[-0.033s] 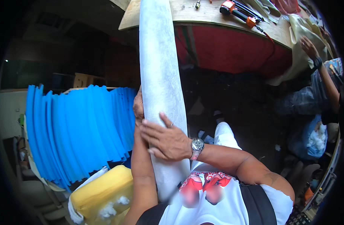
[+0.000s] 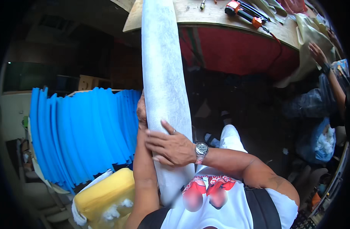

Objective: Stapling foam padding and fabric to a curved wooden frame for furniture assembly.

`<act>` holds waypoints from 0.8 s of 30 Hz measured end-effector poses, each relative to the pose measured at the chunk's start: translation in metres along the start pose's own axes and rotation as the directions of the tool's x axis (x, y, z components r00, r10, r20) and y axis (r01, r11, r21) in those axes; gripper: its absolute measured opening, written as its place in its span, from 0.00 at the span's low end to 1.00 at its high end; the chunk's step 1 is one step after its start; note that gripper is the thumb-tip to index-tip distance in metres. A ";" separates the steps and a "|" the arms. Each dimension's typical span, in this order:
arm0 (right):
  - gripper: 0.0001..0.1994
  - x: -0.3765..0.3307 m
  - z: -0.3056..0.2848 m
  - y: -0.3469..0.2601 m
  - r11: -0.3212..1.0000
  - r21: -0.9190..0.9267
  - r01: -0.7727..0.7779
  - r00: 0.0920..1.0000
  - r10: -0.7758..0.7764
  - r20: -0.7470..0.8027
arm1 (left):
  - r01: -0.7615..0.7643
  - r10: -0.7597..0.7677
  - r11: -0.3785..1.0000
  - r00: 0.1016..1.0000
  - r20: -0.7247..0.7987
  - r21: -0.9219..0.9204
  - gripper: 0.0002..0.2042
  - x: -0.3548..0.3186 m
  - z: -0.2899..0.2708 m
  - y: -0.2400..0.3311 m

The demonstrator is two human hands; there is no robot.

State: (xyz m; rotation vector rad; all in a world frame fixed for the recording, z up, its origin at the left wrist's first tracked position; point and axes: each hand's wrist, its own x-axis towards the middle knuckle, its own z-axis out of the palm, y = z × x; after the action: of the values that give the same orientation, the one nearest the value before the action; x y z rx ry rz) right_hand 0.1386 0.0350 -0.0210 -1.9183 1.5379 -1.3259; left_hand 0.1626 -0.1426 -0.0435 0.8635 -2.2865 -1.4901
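The right hand, a steel wristwatch on its wrist, lies flat with its fingers spread across the front of a long white roll of fuzzy, felt-like fabric, pressing it rather than closing around it. The left hand comes up behind the same roll on its far side; only its knuckles show past the cloth, so it seems to cup the roll from behind, though how firmly it closes cannot be told. Held between the two palms like this, the roll stands nearly upright against the person's chest and white printed T-shirt, its lower end tucked near the belly and its upper end leaning past the edge of a wooden workbench with a red cloth front; that two-sided hold looks meant to keep so tall and soft a thing from toppling. On the bench top lie an orange-and-black power tool and other small items. To the person's left stands a row of upright blue foam sheets, and below it a yellow foam cushion with white stuffing showing. At the far right another person's hand rests on pale fabric at the bench end.
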 end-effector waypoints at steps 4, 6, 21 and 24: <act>0.12 -0.019 -0.062 0.047 0.954 0.301 0.012 0.994 0.020 -0.103 | -0.062 0.064 0.995 0.998 0.017 -0.081 0.23 -0.016 -0.014 -0.025; 0.15 -0.020 -0.112 0.114 0.988 0.014 -0.151 0.913 0.145 -0.382 | -0.090 0.093 0.985 0.996 0.011 -0.149 0.23 -0.027 -0.026 -0.043; 0.27 -0.006 -0.379 0.373 -0.065 -0.669 -0.740 0.458 0.681 -0.572 | -0.246 0.273 0.941 0.958 -0.092 0.234 0.16 -0.045 0.000 -0.041; 0.23 -0.033 -0.412 0.400 -0.010 -0.606 -0.795 0.368 0.787 -0.495 | -0.333 0.558 0.664 0.817 -0.147 0.669 0.17 -0.034 0.024 -0.034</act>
State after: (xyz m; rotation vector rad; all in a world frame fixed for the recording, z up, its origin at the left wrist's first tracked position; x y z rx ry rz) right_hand -0.4270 0.0361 -0.1252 -0.7266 2.8746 0.0027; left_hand 0.1875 -0.1144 -0.0814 0.5469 -2.4703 -0.3143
